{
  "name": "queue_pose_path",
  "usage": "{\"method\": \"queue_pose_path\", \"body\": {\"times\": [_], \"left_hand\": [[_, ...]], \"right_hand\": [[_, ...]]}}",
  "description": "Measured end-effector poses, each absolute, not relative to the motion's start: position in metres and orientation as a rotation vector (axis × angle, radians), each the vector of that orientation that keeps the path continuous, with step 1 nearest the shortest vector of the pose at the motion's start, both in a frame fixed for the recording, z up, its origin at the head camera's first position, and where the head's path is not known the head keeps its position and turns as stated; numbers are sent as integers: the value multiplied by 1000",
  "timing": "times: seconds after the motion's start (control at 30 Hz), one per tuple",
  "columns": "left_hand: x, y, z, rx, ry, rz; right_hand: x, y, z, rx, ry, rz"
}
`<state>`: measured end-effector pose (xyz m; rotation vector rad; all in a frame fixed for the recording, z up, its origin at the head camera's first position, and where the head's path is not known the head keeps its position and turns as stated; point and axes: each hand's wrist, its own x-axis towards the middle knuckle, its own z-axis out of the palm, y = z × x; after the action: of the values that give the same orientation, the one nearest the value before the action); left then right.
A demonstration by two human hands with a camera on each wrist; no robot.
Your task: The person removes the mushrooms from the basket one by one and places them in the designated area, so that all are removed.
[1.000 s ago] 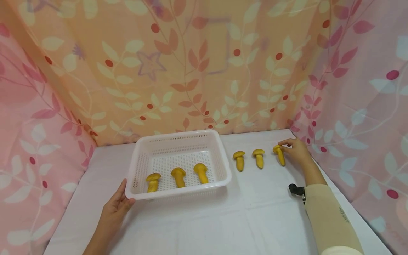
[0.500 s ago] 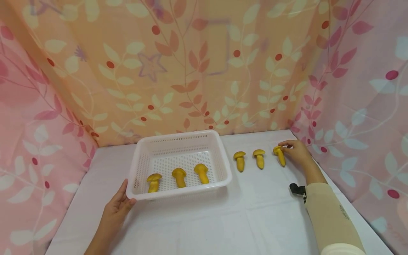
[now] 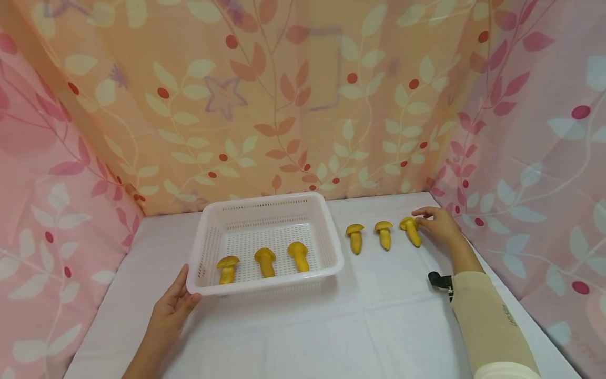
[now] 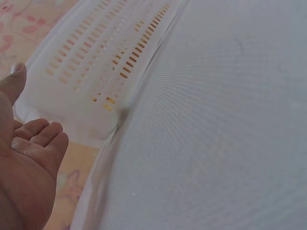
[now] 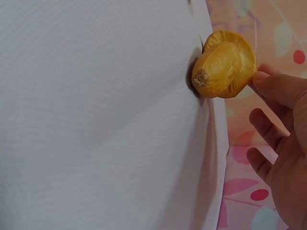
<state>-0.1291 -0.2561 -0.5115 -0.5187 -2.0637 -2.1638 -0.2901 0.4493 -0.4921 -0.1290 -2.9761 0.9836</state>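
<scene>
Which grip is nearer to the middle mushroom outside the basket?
Right. The right grip is right of the middle mushroom, with another mushroom between; the left grip is far to its left, at the near left corner of the basket.

Bright in head view, greyer in 2 wrist views; softly shadowed on cloth (image 5: pixel 96 120) beside right hand (image 5: pixel 291 158), moiré-rippled beside left hand (image 4: pixel 29 167).
</scene>
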Motion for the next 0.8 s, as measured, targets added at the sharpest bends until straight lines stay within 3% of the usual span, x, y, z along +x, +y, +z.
{"method": "queue_pose_path", "body": {"times": [0.37, 0.8], "left_hand": [[-130, -257, -514, -494, -2062, -2190], [-129, -254, -514, -511, -2028, -2188]], "right_hand": [[-284, 427, -456, -145, -2899, 1069], [-280, 359, -360, 74, -2893, 1161]]}}
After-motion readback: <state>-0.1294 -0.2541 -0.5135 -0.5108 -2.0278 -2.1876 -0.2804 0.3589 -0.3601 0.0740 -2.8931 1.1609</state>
